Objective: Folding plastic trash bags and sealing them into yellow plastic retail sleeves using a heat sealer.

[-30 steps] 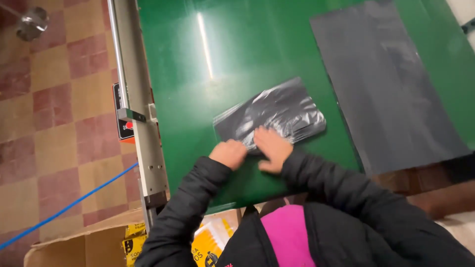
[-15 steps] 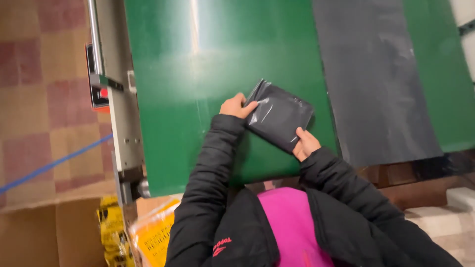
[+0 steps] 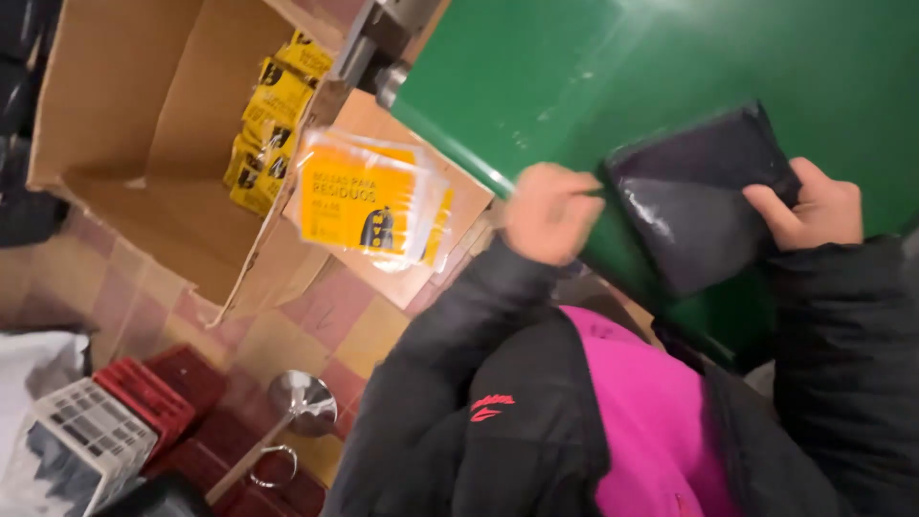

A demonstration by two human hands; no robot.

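A folded black plastic bag [image 3: 694, 191] lies on the green table [image 3: 670, 67] near its front edge. My right hand [image 3: 809, 206] grips the bag's right side, thumb on top. My left hand [image 3: 550, 211] is blurred and sits at the table's edge, just left of the bag, with its fingers curled. Whether it touches the bag is unclear. Black jacket sleeves and a pink top fill the lower right.
An open cardboard box [image 3: 144, 124] holding yellow packets [image 3: 278, 105] stands on the tiled floor to the left. A stack of yellow printed sleeves [image 3: 369, 206] lies on a cardboard flap beside the table. Red crates [image 3: 182, 393] and a metal ladle [image 3: 302, 402] sit lower left.
My view has swung left and down towards the box and floor. The folded bag stays under my right hand, and my left hand has drawn back from its top left corner to the table's edge.
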